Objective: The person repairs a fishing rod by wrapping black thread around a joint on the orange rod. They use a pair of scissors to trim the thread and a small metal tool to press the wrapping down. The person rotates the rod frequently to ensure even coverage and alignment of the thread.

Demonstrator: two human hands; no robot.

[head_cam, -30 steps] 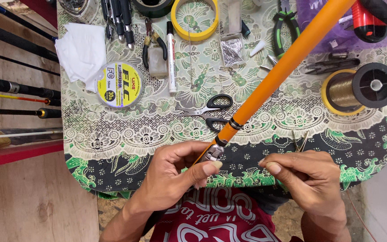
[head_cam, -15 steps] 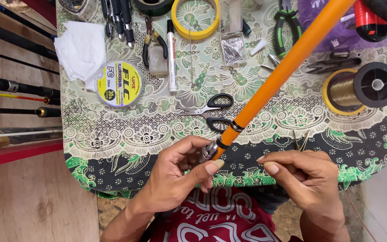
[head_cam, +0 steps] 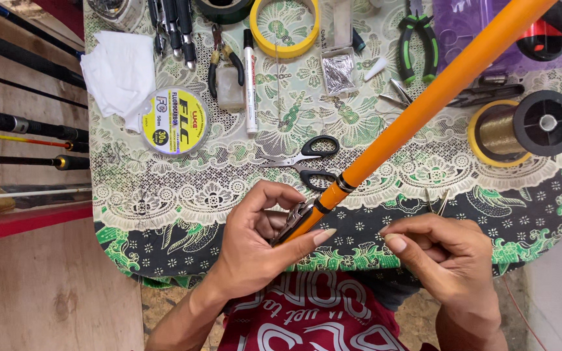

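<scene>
Smooth glossy orange rod [head_cam: 424, 107], metal scissors [head_cam: 297, 162], patterned cloth tablecloth [head_cam: 183, 195]

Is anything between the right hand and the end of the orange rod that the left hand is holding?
Nothing visible. The left hand grips the lower end of the orange rod, by its metal fitting. The right hand, fingers pinched, sits apart to the side; only bare patterned tablecloth shows between them. The scissors lie farther up the table.
</scene>
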